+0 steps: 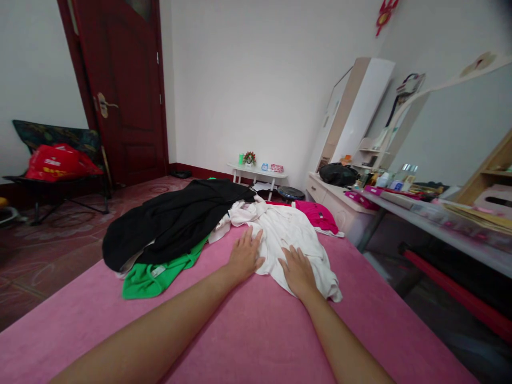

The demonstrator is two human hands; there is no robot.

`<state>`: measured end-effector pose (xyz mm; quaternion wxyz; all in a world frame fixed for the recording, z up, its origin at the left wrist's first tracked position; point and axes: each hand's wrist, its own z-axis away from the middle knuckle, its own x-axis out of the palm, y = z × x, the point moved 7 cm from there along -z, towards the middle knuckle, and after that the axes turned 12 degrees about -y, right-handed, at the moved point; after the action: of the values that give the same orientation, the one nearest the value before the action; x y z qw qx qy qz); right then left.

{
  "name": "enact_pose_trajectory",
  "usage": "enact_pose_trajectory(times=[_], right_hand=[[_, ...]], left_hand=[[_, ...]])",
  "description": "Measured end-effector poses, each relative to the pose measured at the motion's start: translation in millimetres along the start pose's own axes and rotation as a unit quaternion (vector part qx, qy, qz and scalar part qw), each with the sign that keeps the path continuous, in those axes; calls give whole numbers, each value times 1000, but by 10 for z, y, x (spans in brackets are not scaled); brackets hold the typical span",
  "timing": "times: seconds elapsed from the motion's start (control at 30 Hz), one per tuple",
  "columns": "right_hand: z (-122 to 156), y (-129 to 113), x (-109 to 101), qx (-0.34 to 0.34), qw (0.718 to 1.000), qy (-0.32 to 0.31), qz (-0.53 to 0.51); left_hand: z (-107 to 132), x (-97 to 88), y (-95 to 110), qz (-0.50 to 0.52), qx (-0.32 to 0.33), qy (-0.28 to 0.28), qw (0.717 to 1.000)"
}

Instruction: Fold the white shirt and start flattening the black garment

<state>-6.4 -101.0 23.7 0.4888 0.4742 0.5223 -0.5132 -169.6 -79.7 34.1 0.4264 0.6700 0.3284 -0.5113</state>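
Note:
A rumpled white garment [288, 229], perhaps a shirt, lies on the pink bed cover [240, 330] in front of me. My left hand [245, 255] rests with fingers spread at its left edge, partly over the pink cover. On the lower middle of the cloth lies my right hand [299, 271], palm down and fingers apart. Neither hand grips anything. To the left is a heap with a black garment [180, 213] on top and a green garment [160, 274] sticking out beneath. A folded bright pink garment [318, 214] sits behind the white one at the right.
A dressing table [432, 210] with bottles and boxes stands along the right, near a white cabinet [364, 106]. A low white table [256, 172] is against the far wall. At left, a folding chair [60, 186] holds a red bag [60, 162] near the door [120, 90].

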Motion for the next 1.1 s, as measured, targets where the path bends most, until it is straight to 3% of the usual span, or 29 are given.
enact_pose_trajectory(times=[0.13, 0.33, 0.5, 0.9, 1.1], right_hand=[[-12, -9, -6, 0, 1000, -1, -1], [-35, -34, -5, 0, 1000, -13, -2], [-65, -38, 23, -5, 1000, -20, 1], [-106, -31, 50, -16, 1000, -20, -15], [55, -34, -72, -75, 994, 12, -75]], left_hand=[[-50, 54, 24, -27, 46, -43, 998], [-94, 17, 60, -54, 88, -26, 994], [-123, 73, 40, -36, 104, -65, 992], [-172, 144, 24, -48, 118, -67, 990], [-113, 90, -10, -33, 131, -67, 989]])
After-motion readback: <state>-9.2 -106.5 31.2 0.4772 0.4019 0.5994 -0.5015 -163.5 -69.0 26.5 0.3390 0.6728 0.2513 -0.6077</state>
